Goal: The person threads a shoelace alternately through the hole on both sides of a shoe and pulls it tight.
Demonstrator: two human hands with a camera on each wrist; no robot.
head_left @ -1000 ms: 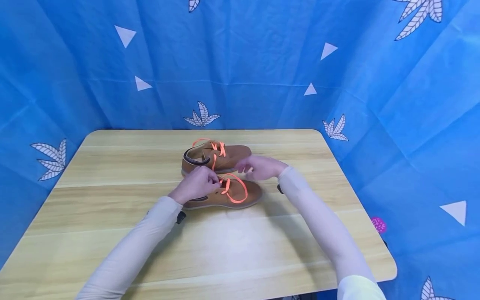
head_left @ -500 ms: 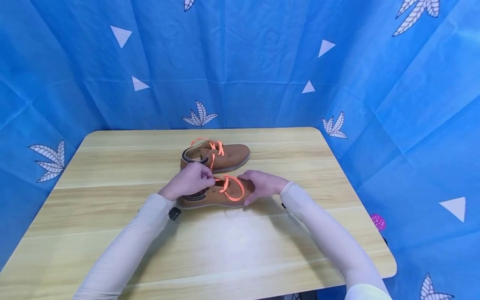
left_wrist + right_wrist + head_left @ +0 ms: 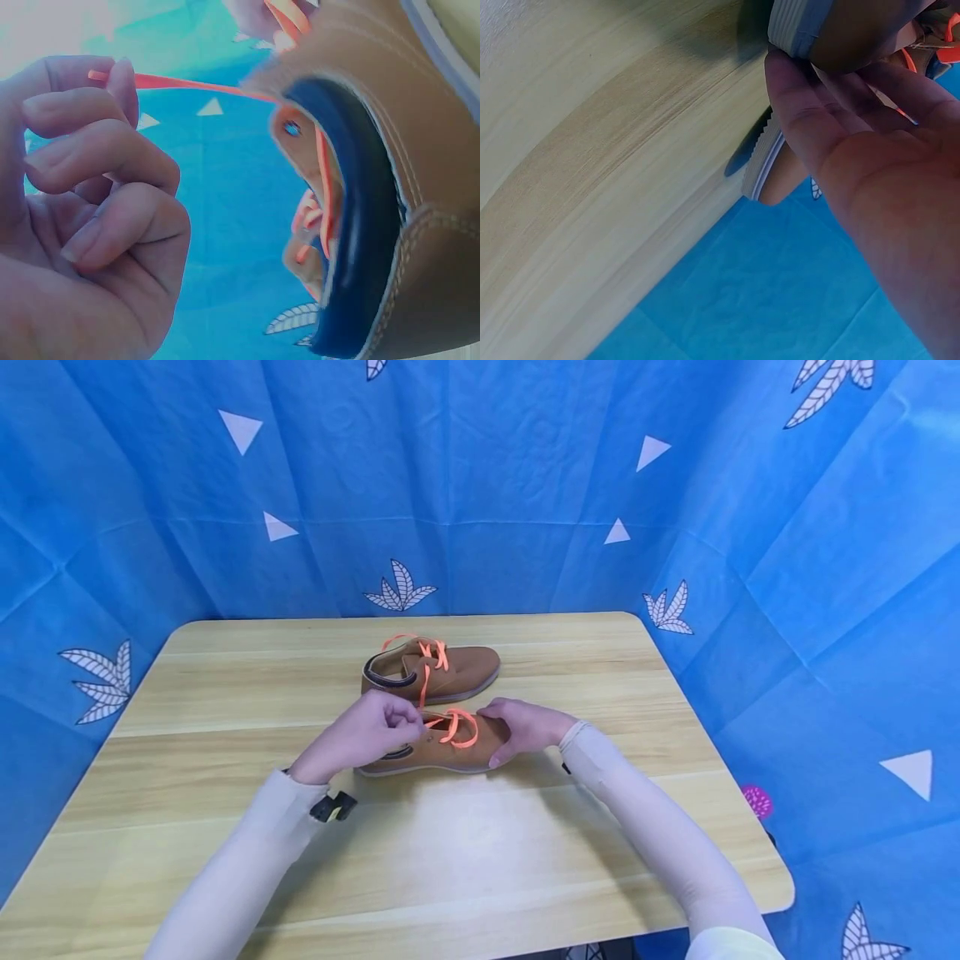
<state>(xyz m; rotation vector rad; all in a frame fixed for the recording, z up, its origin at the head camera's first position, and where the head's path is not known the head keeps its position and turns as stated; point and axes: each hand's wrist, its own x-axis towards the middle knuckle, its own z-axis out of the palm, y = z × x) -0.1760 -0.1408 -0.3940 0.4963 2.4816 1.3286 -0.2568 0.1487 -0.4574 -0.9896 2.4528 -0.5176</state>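
The nearer brown shoe (image 3: 431,758) points its toe to the right on the table, its orange lace (image 3: 463,729) forming a loop over the vamp. Beside its collar, my left hand (image 3: 363,735) pinches the lace's tip between thumb and forefinger. In the left wrist view a taut orange shoelace (image 3: 187,84) runs from those fingers into the shoe. My right hand (image 3: 528,727) grips the toe, thumb on the near side and fingers over the far side. Behind stands the matching brown shoe (image 3: 472,668), also laced in orange and pointing right.
Both shoes stand on a light wooden table (image 3: 225,693) with rounded corners. A blue patterned curtain (image 3: 510,485) hangs behind the table and along its sides.
My right hand came down onto the nearer shoe's toe. My left hand drew the lace back to the left, and the loop over the vamp shrank.
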